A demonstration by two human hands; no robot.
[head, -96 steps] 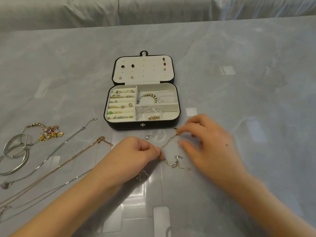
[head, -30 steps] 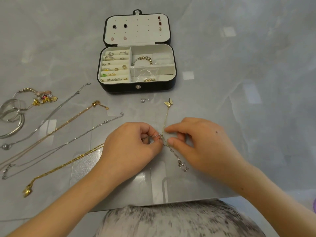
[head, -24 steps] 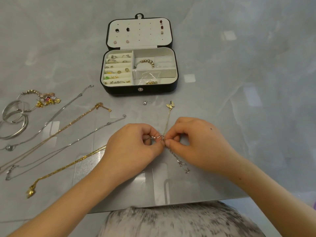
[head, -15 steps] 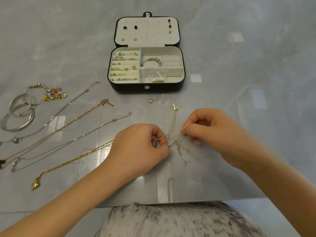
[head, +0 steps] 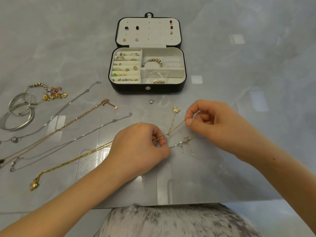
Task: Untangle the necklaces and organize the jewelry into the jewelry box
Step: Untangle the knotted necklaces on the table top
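Roughly midway: left hand (head: 136, 147) and right hand (head: 215, 127) are pinching tangled chains (head: 178, 144) (straightened necklaces (head: 77, 157) are awaiting the jewelry box (head: 130, 88)).

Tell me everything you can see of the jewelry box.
The jewelry box is a black case with cream lining, open on the grey table, its lid laid back and holding stud earrings. Ring rolls at the left carry rings; the right compartments hold a beaded bracelet and clear bags. A snap sits on its front.
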